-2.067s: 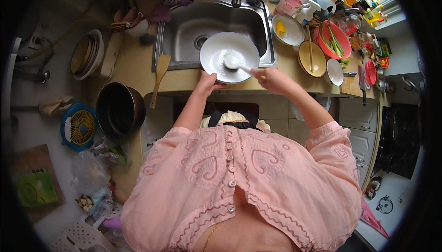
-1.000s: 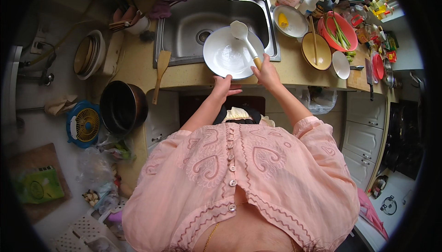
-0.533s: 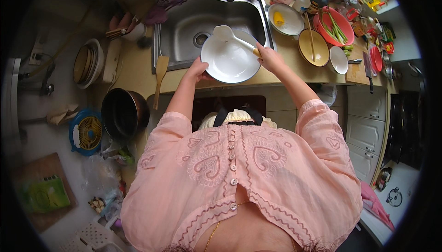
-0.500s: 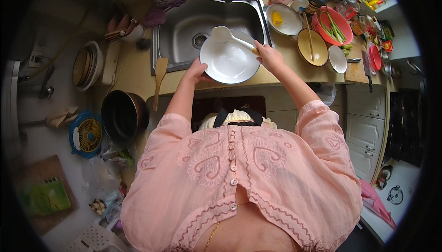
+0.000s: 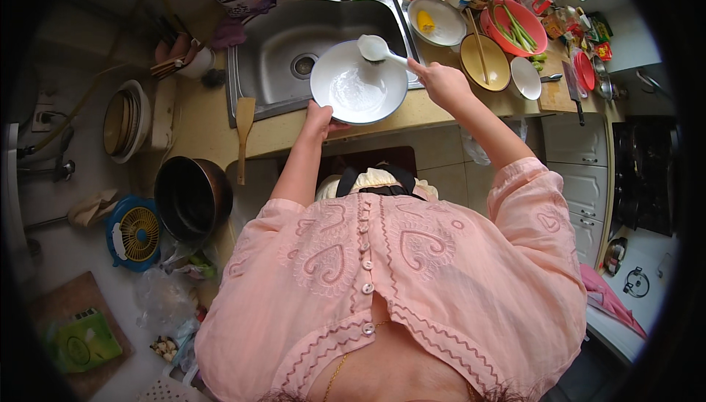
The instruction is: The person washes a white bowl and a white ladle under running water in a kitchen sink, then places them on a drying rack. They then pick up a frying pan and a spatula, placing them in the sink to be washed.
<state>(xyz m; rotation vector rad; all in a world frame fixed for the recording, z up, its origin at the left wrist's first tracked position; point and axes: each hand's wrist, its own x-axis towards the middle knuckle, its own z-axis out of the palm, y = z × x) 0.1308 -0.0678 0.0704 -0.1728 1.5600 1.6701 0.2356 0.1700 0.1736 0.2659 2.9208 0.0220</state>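
Here the left hand (image 5: 321, 117) has its fingers curled under the near rim of a white plate (image 5: 358, 83), thumb on top, pinching the edge; the right hand (image 5: 441, 82) is closed around the thin handle of a white ladle-like spoon (image 5: 373, 48), whose bowl rests on the plate's far rim. The plate is held tilted over the front edge of the steel sink (image 5: 294, 27), just above the counter (image 5: 213, 134). It looks like glazed ceramic: stiff, fairly heavy for one hand, breakable, and probably slick if wet, so a rim pinch with fingers spread beneath seems the safest hold. The spoon looks light and rigid, best taken along its handle. A wooden spatula (image 5: 243, 134) lies on the counter to the left.
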